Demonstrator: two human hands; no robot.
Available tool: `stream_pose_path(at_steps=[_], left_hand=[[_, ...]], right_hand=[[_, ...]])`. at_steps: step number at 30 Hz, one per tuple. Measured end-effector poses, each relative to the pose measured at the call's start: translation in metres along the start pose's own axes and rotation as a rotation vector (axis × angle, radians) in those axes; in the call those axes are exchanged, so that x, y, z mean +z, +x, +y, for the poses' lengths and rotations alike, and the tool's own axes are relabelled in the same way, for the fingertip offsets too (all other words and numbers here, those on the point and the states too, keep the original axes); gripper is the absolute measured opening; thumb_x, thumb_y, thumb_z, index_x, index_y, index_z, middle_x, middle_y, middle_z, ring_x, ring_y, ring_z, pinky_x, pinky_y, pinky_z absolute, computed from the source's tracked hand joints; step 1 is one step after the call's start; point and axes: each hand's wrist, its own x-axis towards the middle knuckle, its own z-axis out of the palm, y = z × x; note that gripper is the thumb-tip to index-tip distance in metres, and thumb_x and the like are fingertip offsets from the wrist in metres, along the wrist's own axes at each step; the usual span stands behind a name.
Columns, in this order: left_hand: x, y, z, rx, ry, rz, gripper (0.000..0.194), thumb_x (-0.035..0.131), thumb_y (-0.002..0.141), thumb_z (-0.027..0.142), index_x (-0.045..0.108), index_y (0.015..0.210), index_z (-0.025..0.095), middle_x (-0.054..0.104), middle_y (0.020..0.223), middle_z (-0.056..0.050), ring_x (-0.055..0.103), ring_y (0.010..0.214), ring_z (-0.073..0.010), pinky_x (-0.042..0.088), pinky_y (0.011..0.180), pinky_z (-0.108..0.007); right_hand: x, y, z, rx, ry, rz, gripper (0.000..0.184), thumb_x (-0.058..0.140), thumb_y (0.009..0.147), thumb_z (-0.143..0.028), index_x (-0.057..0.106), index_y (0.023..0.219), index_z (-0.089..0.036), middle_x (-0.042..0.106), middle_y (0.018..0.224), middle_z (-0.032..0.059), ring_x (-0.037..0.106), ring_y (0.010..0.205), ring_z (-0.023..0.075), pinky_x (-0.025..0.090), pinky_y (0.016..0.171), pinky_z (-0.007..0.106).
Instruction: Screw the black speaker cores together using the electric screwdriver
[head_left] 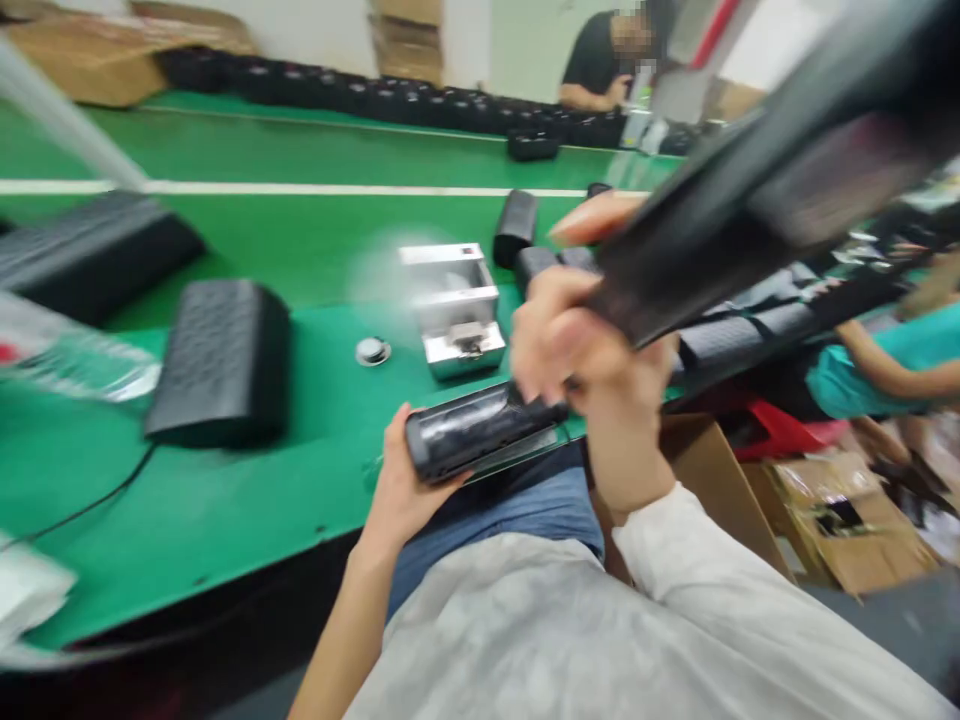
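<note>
Item one: black cylindrical housing, held at the near edge of the green work surface; its left end is clasped by the left hand. Item two: dark elongated tool (blurred, its upper end cut off from view), gripped near the lower end by the right hand, above the housing's right end; whether contact is made cannot be told. Beyond the housing is set a silver metal fixture, with a small round disc placed at its left. Farther left is stood a black casing, a thin cable trailed beside it.
</note>
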Motion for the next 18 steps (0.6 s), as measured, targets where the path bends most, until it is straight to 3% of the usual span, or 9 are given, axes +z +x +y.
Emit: stream_pose_path(at_steps=[2, 4, 8, 11, 15, 18], left_hand=[[0.002, 0.004, 0.001, 0.007, 0.017, -0.015, 0.127, 0.104, 0.086, 0.050, 0.027, 0.185, 0.030, 0.052, 0.178, -0.022, 0.057, 0.168, -0.0460, 0.049, 0.140, -0.072], [0.002, 0.007, 0.003, 0.004, 0.007, -0.024, 0.133, 0.106, 0.085, 0.043, 0.021, 0.187, 0.034, 0.052, 0.178, -0.021, 0.057, 0.168, -0.0439, 0.049, 0.140, -0.068], [-0.002, 0.004, 0.010, 0.022, -0.010, -0.040, 0.138, 0.107, 0.085, 0.036, 0.016, 0.189, 0.038, 0.053, 0.175, -0.020, 0.061, 0.164, -0.0422, 0.053, 0.138, -0.065], [-0.004, 0.003, 0.013, 0.038, -0.009, -0.044, 0.137, 0.106, 0.086, 0.035, 0.016, 0.189, 0.038, 0.055, 0.174, -0.020, 0.062, 0.163, -0.0423, 0.054, 0.137, -0.064], [-0.003, 0.003, 0.012, 0.041, -0.007, -0.045, 0.139, 0.107, 0.085, 0.036, 0.014, 0.189, 0.038, 0.052, 0.176, -0.021, 0.062, 0.163, -0.0428, 0.055, 0.136, -0.064], [-0.002, 0.003, 0.010, 0.041, -0.018, -0.050, 0.139, 0.107, 0.086, 0.037, 0.014, 0.189, 0.038, 0.052, 0.176, -0.021, 0.062, 0.163, -0.0427, 0.055, 0.136, -0.065]], right_hand=[[-0.014, 0.028, 0.020, -0.197, -0.080, 0.145, 0.041, 0.091, 0.100, -0.036, 0.061, 0.129, -0.038, 0.054, 0.069, -0.0133, 0.048, 0.046, 0.0114, 0.040, 0.044, 0.028], [-0.021, 0.052, 0.045, -0.288, -0.226, 0.265, 0.047, 0.094, 0.093, -0.052, 0.059, 0.120, -0.037, 0.050, 0.065, -0.0135, 0.044, 0.044, 0.0128, 0.037, 0.045, 0.033], [-0.026, 0.081, 0.087, -0.171, -0.358, 0.339, 0.063, 0.090, 0.084, -0.080, 0.050, 0.110, -0.038, 0.051, 0.067, -0.0140, 0.040, 0.048, 0.0134, 0.039, 0.052, 0.037], [-0.028, 0.089, 0.111, -0.128, -0.410, 0.350, 0.071, 0.085, 0.079, -0.093, 0.053, 0.113, -0.039, 0.051, 0.067, -0.0134, 0.037, 0.051, 0.0142, 0.037, 0.053, 0.038], [-0.033, 0.095, 0.136, -0.127, -0.399, 0.328, 0.087, 0.088, 0.067, -0.104, 0.057, 0.117, -0.039, 0.061, 0.080, -0.0122, 0.033, 0.055, 0.0105, 0.033, 0.051, 0.036], [-0.037, 0.093, 0.145, -0.144, -0.365, 0.312, 0.089, 0.090, 0.069, -0.104, 0.060, 0.122, -0.039, 0.064, 0.089, -0.0111, 0.034, 0.055, 0.0086, 0.033, 0.049, 0.035]])
